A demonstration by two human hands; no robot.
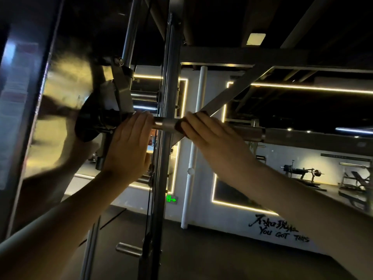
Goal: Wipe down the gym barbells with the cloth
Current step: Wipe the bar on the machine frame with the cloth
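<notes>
A steel barbell (pixel 166 124) runs left to right at head height in a rack, with a black weight plate (pixel 88 120) on its left end. My left hand (pixel 129 146) grips the bar just right of the plate's collar, fingers curled over the top. A little further right, my right hand (pixel 203 129) wraps a dark reddish cloth (pixel 179 126) around the bar. Only the cloth's edge shows past my fingers. A short bare stretch of bar lies between the two hands.
A steel upright of the rack (pixel 168 138) stands just behind the bar between my hands. A diagonal brace (pixel 232 91) rises to the right. A dark mirror-like panel (pixel 24 110) fills the left side. Benches and machines (pixel 302 172) stand far right.
</notes>
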